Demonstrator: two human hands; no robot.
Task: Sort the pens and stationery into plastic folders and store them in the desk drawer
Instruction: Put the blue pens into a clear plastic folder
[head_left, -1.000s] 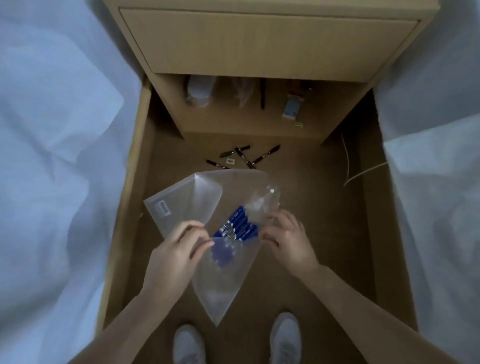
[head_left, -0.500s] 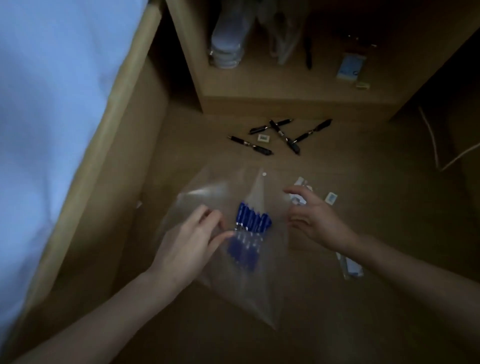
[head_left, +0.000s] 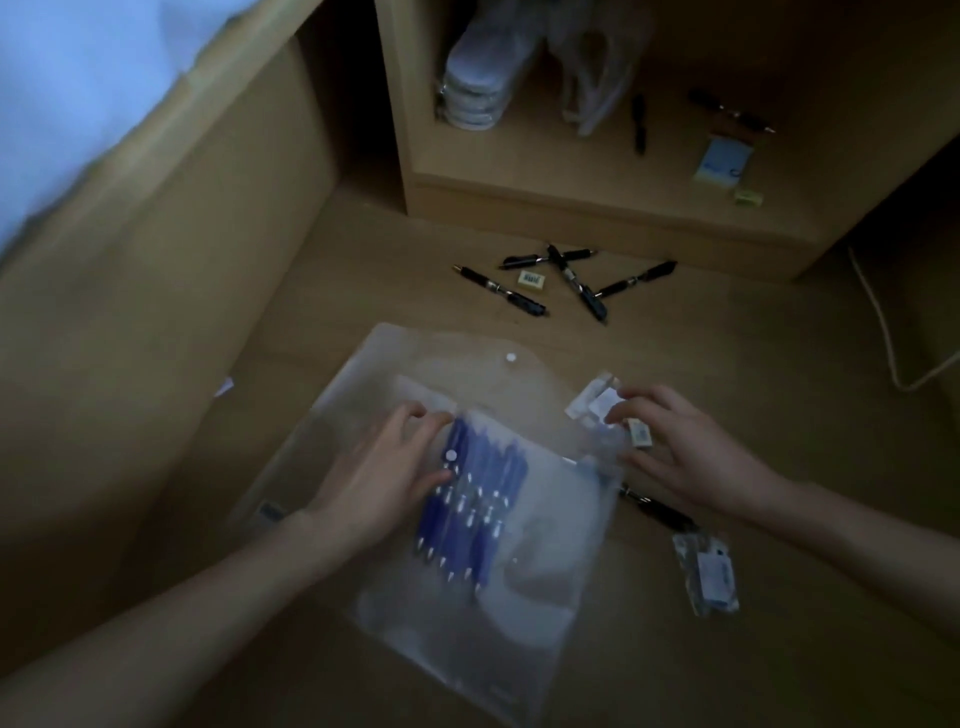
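Note:
A clear plastic folder (head_left: 550, 566) lies flat on the wooden floor with several blue pens (head_left: 475, 499) inside it. My left hand (head_left: 382, 475) rests on the folder's left part, fingers straight beside the pens. My right hand (head_left: 685, 452) hovers at the folder's right edge, fingers spread, its fingertips touching a small clear packet (head_left: 595, 402); a small eraser (head_left: 640, 432) lies under the hand. Several black pens (head_left: 571, 283) and another eraser (head_left: 531, 279) lie scattered farther away.
An open wooden shelf (head_left: 597, 176) behind holds a stack of round containers (head_left: 480, 85), plastic bags (head_left: 592, 78), pens and a sticky-note pad (head_left: 723, 161). A black pen (head_left: 657, 512) and a packet (head_left: 706, 571) lie at the right. A white cable (head_left: 883, 332) runs along the right. A wooden panel rises on the left.
The folder has gone from held up to lying flat on the floor. My right hand let go of it and moved right to the small packet. The view dropped closer to the floor.

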